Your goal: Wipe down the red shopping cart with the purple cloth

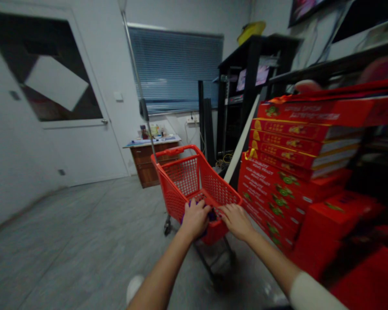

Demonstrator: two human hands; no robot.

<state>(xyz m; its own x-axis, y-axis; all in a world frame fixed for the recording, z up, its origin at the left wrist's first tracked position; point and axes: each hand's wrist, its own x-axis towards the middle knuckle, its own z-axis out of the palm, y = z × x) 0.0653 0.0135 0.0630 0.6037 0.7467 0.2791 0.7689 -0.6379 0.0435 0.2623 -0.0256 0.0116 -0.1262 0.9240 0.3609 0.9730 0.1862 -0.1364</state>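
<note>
A red plastic shopping cart (210, 185) on dark wheels stands in front of me, its near end toward my body. My left hand (196, 217) is closed over a dark purple item (212, 214) at the near rim. Purple also shows around that hand's edge, but the item's kind cannot be made out. Just to the right, my right hand (236, 219) has its fingers curled over the near right corner of the cart, beside the purple item. Its fingertips are partly blurred. Slotted walls and the red floor of the basket are visible beyond my hands.
Stacked red boxes (278, 172) rise close on the right. Behind the cart are a wooden cabinet (145, 163), a thin pole (134, 64) and a black rack (223, 86). A white plank (242, 140) leans beside the boxes. Grey floor (84, 241) extends left toward a white door (84, 150).
</note>
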